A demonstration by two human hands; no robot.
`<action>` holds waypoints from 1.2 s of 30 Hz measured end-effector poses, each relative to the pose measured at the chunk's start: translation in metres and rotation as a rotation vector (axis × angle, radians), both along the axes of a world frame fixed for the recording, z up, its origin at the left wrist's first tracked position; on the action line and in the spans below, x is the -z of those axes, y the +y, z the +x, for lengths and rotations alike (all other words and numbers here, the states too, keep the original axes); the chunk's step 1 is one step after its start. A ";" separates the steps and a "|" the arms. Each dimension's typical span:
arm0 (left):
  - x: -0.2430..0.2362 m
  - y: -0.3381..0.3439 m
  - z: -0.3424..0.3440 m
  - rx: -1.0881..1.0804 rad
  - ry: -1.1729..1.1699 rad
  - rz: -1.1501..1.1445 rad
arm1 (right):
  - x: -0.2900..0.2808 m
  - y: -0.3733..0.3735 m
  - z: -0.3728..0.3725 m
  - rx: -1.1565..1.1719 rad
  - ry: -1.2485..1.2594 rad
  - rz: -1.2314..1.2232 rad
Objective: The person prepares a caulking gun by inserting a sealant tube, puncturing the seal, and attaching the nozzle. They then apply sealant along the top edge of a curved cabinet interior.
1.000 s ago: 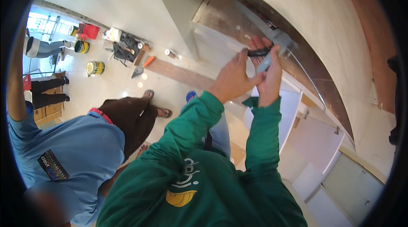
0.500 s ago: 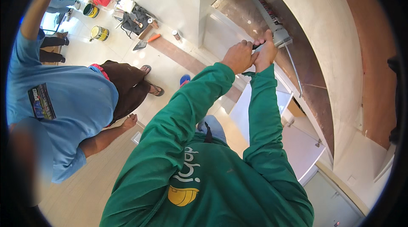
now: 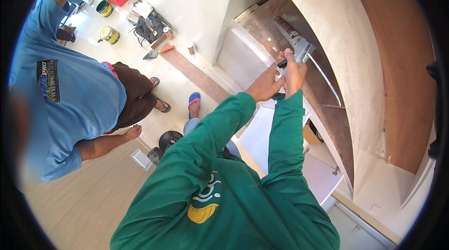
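A caulking gun [image 3: 303, 49] with a printed tube in its barrel is held over the brown wooden surface [image 3: 262, 25], its bent metal rod trailing toward me. Around its handle my right hand [image 3: 294, 74] is closed, one finger reaching up by the gun's body. My left hand [image 3: 265, 84] presses against the handle and trigger side, beside the right hand; its fingertips are partly hidden. A black part of the gun [image 3: 282, 64] shows between the two hands. The tip of the tube cannot be made out.
A curved pale panel [image 3: 346, 39] borders the surface on the right. Below it a white cabinet door [image 3: 322, 175] hangs open. At left stands a person in a blue shirt [image 3: 79, 95]. On the floor lie a trowel [image 3: 159, 51], a black bag [image 3: 149, 25], cans and yellow-black buckets [image 3: 110, 35].
The view has shifted. My hands and the gun sit slightly lower in it, and my left hand's fingers look straighter. A foot in a blue sandal and a dark round object now show more fully.
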State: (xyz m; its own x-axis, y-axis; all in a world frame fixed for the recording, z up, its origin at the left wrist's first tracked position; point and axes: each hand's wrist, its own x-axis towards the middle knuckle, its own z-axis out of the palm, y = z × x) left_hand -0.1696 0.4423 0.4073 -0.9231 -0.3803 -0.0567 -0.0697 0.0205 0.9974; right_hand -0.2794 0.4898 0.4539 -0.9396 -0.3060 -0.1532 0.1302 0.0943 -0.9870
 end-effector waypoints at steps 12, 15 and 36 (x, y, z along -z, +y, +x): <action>-0.006 0.007 0.034 -0.092 -0.135 -0.372 | 0.035 0.035 0.023 0.002 -0.378 -0.384; -0.001 0.004 0.036 -0.053 -0.194 -0.467 | 0.052 0.037 0.023 0.036 -0.488 -0.449; 0.006 0.046 0.043 -0.050 0.071 0.246 | -0.017 0.024 0.048 -0.188 0.233 0.460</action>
